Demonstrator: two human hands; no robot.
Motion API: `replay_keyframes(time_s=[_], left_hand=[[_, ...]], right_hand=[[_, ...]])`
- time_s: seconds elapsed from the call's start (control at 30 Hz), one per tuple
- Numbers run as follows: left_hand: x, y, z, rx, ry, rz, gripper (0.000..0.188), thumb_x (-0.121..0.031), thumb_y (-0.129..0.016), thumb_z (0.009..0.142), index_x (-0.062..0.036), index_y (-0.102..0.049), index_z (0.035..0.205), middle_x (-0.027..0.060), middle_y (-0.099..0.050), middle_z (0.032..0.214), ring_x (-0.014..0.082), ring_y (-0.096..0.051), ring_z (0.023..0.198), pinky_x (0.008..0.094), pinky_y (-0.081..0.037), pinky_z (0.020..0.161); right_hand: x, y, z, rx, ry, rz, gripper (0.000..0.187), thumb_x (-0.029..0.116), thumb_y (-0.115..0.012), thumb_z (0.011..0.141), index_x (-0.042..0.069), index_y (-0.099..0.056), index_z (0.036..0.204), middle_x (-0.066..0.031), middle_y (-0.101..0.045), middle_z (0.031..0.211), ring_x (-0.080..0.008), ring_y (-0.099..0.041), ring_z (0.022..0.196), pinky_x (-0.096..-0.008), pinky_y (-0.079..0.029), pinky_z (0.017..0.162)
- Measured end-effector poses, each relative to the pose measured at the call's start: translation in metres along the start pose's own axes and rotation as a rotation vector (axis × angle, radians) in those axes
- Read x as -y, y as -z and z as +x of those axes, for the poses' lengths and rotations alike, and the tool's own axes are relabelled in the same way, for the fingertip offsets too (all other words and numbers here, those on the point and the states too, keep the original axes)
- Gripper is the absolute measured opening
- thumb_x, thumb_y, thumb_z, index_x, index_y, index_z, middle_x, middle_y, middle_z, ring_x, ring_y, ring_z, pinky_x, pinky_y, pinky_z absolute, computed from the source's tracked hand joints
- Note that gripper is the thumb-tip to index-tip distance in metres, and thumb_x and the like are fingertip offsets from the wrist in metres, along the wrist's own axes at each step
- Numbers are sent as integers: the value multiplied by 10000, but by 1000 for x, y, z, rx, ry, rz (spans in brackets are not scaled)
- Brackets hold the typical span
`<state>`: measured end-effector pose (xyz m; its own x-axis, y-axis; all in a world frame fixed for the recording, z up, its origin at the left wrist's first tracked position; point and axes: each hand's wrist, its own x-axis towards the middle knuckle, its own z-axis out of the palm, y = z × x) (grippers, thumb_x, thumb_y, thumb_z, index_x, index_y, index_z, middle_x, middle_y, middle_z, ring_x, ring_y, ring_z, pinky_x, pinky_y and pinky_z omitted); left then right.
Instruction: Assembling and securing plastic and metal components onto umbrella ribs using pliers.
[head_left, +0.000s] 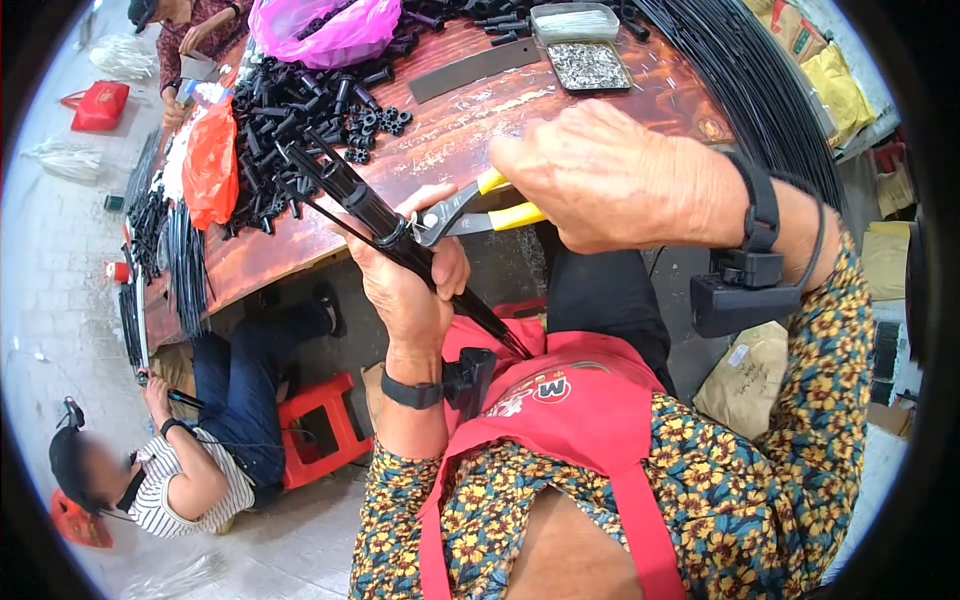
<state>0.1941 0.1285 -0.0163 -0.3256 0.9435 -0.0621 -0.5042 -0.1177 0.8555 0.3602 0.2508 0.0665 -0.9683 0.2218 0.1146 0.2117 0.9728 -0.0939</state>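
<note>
My left hand (pixel 400 300) is wrapped around a black umbrella frame (pixel 365 205), a bundle of thin ribs gathered along a shaft. The frame slants from the table edge down toward my red apron (pixel 570 385). In my right hand (pixel 610 175) are pliers (pixel 462 214) with yellow handles and grey jaws. Their jaw tips meet the frame at a dark collar, just above my left fingers. A short bit of thin wire seems to show at the jaws. My right fingertips are hidden behind the hand.
Black plastic parts (pixel 270 140) are heaped on the reddish wooden table (pixel 450 125). Behind lie a flat metal bar (pixel 472 70), a tray of small metal pieces (pixel 588 68) and long black rods (pixel 745 80). Two people work at left, one near a red stool (pixel 320 425).
</note>
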Motion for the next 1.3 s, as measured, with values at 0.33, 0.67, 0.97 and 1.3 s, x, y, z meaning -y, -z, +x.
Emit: replay_keyframes(time_s=[0.33, 0.67, 0.97, 1.3], left_hand=[[3, 13, 4, -116, -34, -5, 956, -780, -147, 865, 33, -577, 1124, -14, -325, 443, 106, -276, 352, 254, -239, 361], [-7, 12, -2, -18, -233, 59, 980, -855, -327, 741, -111, -398, 1375, -33, -357, 458, 82, -273, 341, 229, -236, 347], [-6, 13, -9, 33, -228, 34, 882, -781, -342, 816, -77, -426, 1340, -28, -330, 469, 80, -251, 348, 231, -228, 343], [-4, 15, -7, 43, -187, -5, 895, -791, -363, 796, -56, -464, 1297, -33, -313, 459, 84, -249, 344, 239, -230, 351]], right_hand=[[2, -49, 6, -316, 109, -19, 286, 107, -633, 679, -13, -503, 904, -179, -585, 730, -335, -622, 687, -417, -498, 616], [4, -57, 14, -104, -189, 110, 309, 81, -662, 709, 15, -510, 970, -160, -565, 893, -343, -575, 866, -424, -481, 751], [-1, -57, 27, -419, -40, 2, 519, 55, -676, 679, -10, -494, 1160, -223, -492, 1044, -366, -484, 993, -442, -441, 852], [-4, -55, 31, -502, 9, -93, 531, 59, -661, 682, 6, -491, 1182, -176, -492, 1009, -334, -480, 969, -420, -424, 832]])
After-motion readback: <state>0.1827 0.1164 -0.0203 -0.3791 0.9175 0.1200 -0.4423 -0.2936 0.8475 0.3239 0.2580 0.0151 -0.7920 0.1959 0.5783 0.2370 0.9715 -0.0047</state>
